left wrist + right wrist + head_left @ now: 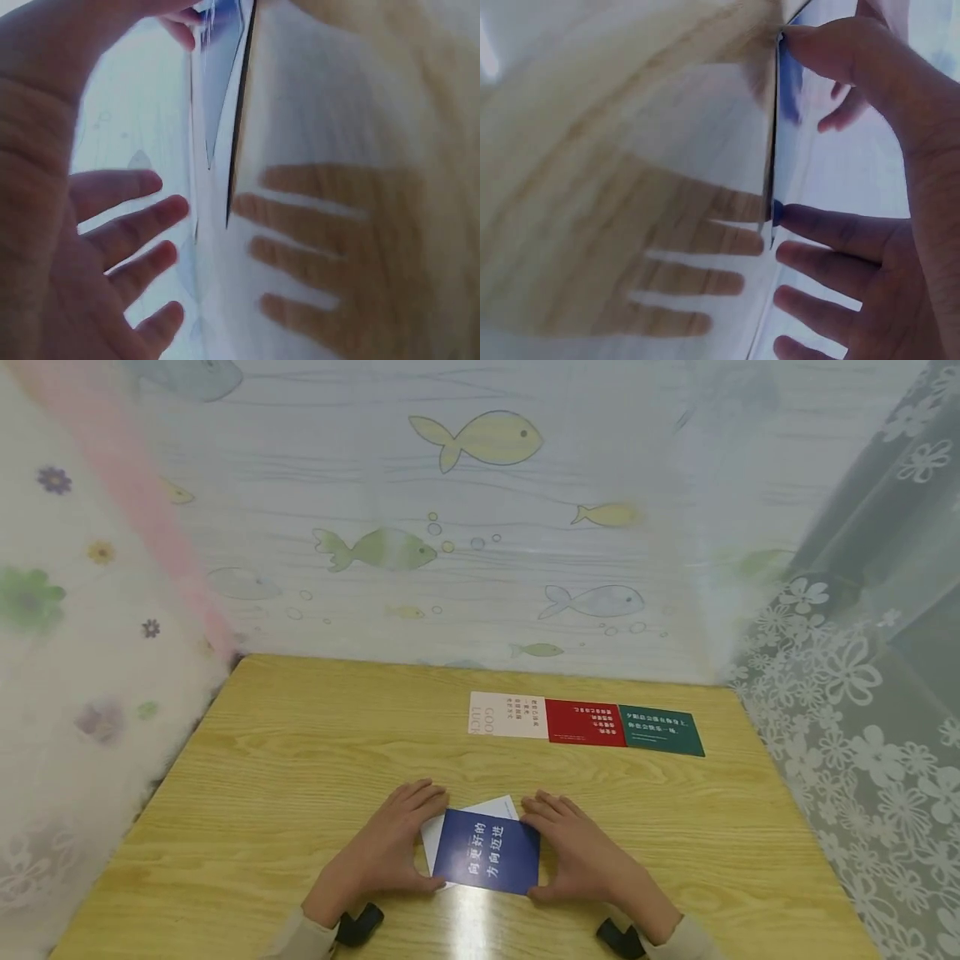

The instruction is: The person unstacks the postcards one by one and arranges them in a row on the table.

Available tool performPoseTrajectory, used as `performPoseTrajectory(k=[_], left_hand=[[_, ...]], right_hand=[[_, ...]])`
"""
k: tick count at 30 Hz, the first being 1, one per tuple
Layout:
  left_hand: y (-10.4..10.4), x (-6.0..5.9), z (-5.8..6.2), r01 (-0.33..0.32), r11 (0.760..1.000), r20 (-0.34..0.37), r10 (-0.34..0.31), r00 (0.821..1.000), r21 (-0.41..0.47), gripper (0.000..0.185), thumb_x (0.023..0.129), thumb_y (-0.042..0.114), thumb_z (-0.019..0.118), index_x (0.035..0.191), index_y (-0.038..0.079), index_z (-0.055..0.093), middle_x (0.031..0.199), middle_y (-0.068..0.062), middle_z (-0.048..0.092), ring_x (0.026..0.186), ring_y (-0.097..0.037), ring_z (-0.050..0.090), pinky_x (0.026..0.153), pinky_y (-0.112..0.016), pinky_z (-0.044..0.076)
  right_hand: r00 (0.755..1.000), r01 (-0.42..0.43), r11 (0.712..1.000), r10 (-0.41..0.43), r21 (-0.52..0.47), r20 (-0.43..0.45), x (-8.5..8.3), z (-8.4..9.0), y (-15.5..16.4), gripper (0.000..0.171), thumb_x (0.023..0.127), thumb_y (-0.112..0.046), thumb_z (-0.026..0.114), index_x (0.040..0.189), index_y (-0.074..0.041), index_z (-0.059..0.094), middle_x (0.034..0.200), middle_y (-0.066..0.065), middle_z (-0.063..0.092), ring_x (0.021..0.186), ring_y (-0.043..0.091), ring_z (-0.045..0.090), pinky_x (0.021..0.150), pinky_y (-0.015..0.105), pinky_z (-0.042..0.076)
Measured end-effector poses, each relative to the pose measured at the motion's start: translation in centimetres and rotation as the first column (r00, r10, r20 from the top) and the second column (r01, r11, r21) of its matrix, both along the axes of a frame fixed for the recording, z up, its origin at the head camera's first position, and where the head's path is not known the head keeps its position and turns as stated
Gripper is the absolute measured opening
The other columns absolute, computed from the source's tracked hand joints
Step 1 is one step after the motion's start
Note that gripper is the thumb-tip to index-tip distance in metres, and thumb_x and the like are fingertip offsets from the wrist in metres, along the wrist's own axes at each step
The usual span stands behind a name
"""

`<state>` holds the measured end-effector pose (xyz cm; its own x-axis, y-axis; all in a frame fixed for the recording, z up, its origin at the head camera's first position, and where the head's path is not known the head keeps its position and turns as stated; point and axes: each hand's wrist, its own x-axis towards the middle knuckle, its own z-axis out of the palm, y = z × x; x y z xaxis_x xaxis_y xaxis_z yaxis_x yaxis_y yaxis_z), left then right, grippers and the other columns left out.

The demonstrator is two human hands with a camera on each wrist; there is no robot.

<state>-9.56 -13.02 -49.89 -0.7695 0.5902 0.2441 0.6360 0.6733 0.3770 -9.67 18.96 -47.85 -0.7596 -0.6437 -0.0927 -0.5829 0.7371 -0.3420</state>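
A dark blue card (487,852) with white Chinese characters lies over a white card (487,807), whose corners stick out at an angle beneath it. To the left is my left hand (390,847), its thumb near the lower left corner. In the left wrist view its other fingers (161,214) are spread and raised a little above the table, apart from the cards. My right hand (581,852) holds the blue card by its right side, thumb at the near corner and index finger (832,225) at the far one. The other right fingers are spread free.
Toward the back right, three cards lie in a row: a pale pink one (508,714), a red one (585,722) and a green one (662,729). The glossy wood-grain table (300,735) meets fish-printed curtains (480,527). Flowered fabric hangs at both sides.
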Motion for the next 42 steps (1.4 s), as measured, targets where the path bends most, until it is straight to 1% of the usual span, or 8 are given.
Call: performPoseTrajectory(k=[4,9,14,18,21,29,35,42], left_hand=[[-0.1,0.0,-0.1,0.011,0.999,0.07,-0.008,0.997,-0.039,0.107,0.058,0.058,0.089,0.145,0.005,0.054,0.15,-0.013,0.053,0.144,-0.037,0.041,0.119,-0.057,0.033],[-0.2,0.2,-0.1,0.008,0.998,0.174,0.002,0.985,-0.058,0.104,0.061,0.061,0.087,0.145,0.008,0.055,0.157,-0.013,0.045,0.149,-0.037,0.034,0.121,-0.059,0.028],[-0.2,0.3,-0.1,-0.004,0.998,0.21,0.017,0.978,-0.063,0.102,0.062,0.06,0.088,0.144,0.009,0.056,0.159,-0.012,0.043,0.151,-0.035,0.032,0.123,-0.057,0.025],[-0.2,0.2,-0.1,-0.01,0.998,0.19,0.021,0.981,-0.063,0.101,0.062,0.06,0.088,0.143,0.008,0.057,0.157,-0.013,0.045,0.15,-0.035,0.034,0.124,-0.056,0.025],[-0.2,0.2,0.0,-0.008,0.999,0.151,0.015,0.988,-0.048,0.101,0.06,0.058,0.089,0.141,0.006,0.058,0.154,-0.013,0.049,0.148,-0.035,0.038,0.123,-0.056,0.028],[-0.4,0.2,0.2,-0.001,0.997,0.025,-0.001,1.0,0.082,0.102,0.059,0.054,0.09,0.142,0.007,0.057,0.148,-0.005,0.056,0.141,-0.027,0.047,0.116,-0.049,0.041],[-0.6,0.3,0.5,0.007,0.982,0.012,-0.009,1.0,0.187,0.103,0.057,0.049,0.092,0.144,0.009,0.055,0.147,0.0,0.055,0.138,-0.021,0.05,0.113,-0.046,0.046],[-1.0,0.5,1.0,0.001,0.968,-0.001,-0.001,1.0,0.25,0.104,0.057,0.042,0.094,0.146,0.01,0.052,0.148,0.002,0.054,0.137,-0.02,0.05,0.11,-0.049,0.047]], right_hand=[[1.0,-0.01,1.0,0.01,0.008,-0.017,0.0,0.0,0.0,0.086,0.068,-0.054,0.084,0.139,-0.011,0.059,0.156,0.007,0.049,0.149,0.033,0.036,0.123,0.053,0.03],[0.998,-0.018,1.0,0.019,0.008,-0.058,0.1,-0.1,0.0,0.088,0.066,-0.056,0.083,0.139,-0.012,0.059,0.155,0.006,0.049,0.15,0.03,0.036,0.124,0.051,0.028],[0.99,-0.046,0.999,0.043,-0.014,-0.138,0.2,0.0,0.0,0.096,0.063,-0.058,0.083,0.142,-0.01,0.056,0.153,0.006,0.052,0.148,0.031,0.039,0.123,0.05,0.031],[0.985,-0.054,0.998,0.049,-0.026,-0.168,0.2,0.1,0.1,0.102,0.063,-0.06,0.082,0.146,-0.009,0.053,0.153,0.007,0.052,0.148,0.03,0.039,0.123,0.048,0.03],[0.982,-0.06,0.998,0.052,-0.035,-0.181,0.1,0.0,0.2,0.102,0.063,-0.06,0.082,0.147,-0.009,0.052,0.153,0.006,0.052,0.148,0.029,0.039,0.124,0.048,0.03],[0.986,-0.021,0.993,0.001,-0.117,-0.168,0.0,0.1,0.8,0.097,0.063,-0.057,0.085,0.145,-0.015,0.053,0.151,-0.001,0.054,0.148,0.023,0.039,0.124,0.049,0.029],[0.99,0.03,0.985,-0.052,-0.172,-0.127,-0.1,0.1,1.0,0.099,0.059,-0.06,0.09,0.141,-0.019,0.052,0.145,-0.003,0.057,0.147,0.023,0.039,0.124,0.051,0.029],[0.982,0.068,0.963,-0.11,-0.26,-0.15,-0.5,0.4,1.0,0.098,0.055,-0.056,0.093,0.136,-0.015,0.053,0.141,0.003,0.06,0.147,0.026,0.041,0.124,0.053,0.027]])
